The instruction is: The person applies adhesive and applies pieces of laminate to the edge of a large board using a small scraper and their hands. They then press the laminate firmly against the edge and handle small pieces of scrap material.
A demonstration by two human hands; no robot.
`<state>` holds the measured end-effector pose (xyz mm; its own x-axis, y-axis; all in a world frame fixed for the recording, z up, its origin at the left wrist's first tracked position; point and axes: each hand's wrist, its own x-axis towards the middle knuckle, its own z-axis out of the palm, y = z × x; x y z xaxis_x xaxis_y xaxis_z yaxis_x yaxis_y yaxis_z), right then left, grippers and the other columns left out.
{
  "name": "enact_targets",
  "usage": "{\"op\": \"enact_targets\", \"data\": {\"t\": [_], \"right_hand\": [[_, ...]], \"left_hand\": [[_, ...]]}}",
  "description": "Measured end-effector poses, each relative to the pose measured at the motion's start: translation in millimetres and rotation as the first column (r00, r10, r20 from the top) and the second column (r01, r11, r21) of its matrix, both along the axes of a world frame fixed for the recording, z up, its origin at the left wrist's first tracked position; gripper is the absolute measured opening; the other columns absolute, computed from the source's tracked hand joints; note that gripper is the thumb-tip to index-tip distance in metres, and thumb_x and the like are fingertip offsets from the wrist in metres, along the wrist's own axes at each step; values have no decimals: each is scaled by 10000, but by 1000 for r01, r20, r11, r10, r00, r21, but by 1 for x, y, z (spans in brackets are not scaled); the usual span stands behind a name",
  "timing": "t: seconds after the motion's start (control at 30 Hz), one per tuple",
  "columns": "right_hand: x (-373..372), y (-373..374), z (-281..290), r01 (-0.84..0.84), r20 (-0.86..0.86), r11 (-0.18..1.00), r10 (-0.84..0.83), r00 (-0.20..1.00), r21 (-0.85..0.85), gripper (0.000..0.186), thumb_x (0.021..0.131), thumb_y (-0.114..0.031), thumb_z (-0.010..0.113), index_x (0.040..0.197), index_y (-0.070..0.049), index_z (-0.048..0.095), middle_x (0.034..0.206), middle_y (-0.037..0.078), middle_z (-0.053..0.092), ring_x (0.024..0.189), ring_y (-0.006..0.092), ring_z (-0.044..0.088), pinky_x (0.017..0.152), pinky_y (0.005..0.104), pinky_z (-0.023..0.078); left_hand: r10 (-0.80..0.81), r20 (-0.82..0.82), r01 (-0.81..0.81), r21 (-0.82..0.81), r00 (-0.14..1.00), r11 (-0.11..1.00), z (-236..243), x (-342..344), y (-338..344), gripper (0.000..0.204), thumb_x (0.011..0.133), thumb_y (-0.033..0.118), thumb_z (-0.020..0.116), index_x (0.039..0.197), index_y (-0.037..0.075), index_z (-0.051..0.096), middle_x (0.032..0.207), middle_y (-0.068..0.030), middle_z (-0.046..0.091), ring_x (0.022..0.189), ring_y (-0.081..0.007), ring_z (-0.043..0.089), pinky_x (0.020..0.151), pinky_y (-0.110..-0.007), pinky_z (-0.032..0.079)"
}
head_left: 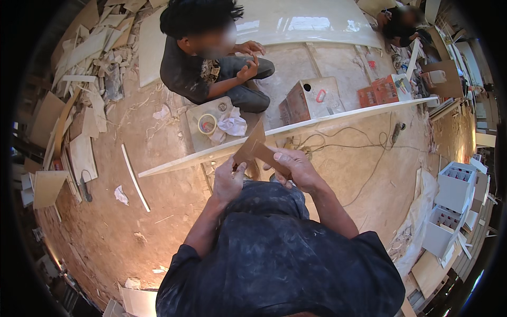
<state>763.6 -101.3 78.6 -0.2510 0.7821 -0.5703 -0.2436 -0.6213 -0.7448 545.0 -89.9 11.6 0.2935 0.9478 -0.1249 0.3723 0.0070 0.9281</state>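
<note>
In front of my lap, both hands hold brown sandpaper [272, 157], bent or in two overlapping pieces; I cannot tell which. My left hand [229, 180] pinches its left part between thumb and fingers. Around its right end closes my right hand [297, 168], thumb on top. Both hands look dusty. Just beyond them a long, narrow white board [338, 118] runs slantwise from lower left to upper right. The sandpaper's upper tip overlaps the board in view.
Across the board sits a co-worker [211, 68], hands raised. Near that person are a roll of tape [207, 123], a white cloth [232, 122] and a box-like block [312, 100]. A cable [364, 145] lies right. Wood scraps [100, 45] pile far left; white drawer units [455, 182] stand right.
</note>
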Motion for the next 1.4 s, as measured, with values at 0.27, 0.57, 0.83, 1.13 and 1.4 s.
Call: {"op": "enact_targets", "data": {"t": [0.27, 0.57, 0.83, 1.13, 1.4], "right_hand": [[-2, -15, -12, -154, 291, 980, 113, 950, 122, 409, 988, -281, 494, 1333, -67, 546, 893, 72, 640, 546, 72, 511, 441, 209, 428], [0, -20, -33, -60, 435, 979, -31, 900, 193, 417, 996, -283, 478, 1332, -45, 540, 883, 67, 629, 536, 73, 513, 463, 228, 434], [2, -7, -12, -322, 381, 944, 322, 867, -66, 386, 962, -257, 516, 1295, -70, 572, 1068, 184, 660, 954, 291, 624, 839, 370, 475], [-20, -18, -52, -386, 801, 852, -62, 596, 353, 355, 958, -224, 498, 1262, -57, 575, 880, 229, 613, 833, 396, 592, 771, 434, 472], [9, -1, -65, -185, 649, 849, -220, 729, 495, 382, 964, -238, 510, 1286, -43, 570, 963, 210, 642, 851, 314, 604, 809, 398, 464]], "left_hand": [[-54, -73, 66, 173, 996, 983, -2, 12, -11, 334, 892, 4, 568, 1223, -37, 564, 1011, -174, 686, 899, -224, 676, 786, -317, 512], [-7, 27, 7, 9, 1000, 1000, -11, 6, -13, 292, 877, 17, 586, 1164, -39, 587, 949, -203, 678, 840, -254, 676, 735, -318, 501], [90, 177, -59, -174, 980, 983, -17, -2, -12, 258, 894, 55, 590, 1126, -58, 597, 892, -130, 690, 792, -139, 634, 719, -289, 496], [78, 226, -13, -275, 971, 961, -16, 6, -6, 250, 907, 69, 590, 1121, -60, 599, 917, -94, 689, 804, -102, 602, 719, -268, 489], [131, 295, -57, -247, 946, 967, -25, 3, 1, 241, 912, 89, 594, 1102, -58, 611, 910, -82, 688, 795, -98, 596, 719, -272, 487]]}}
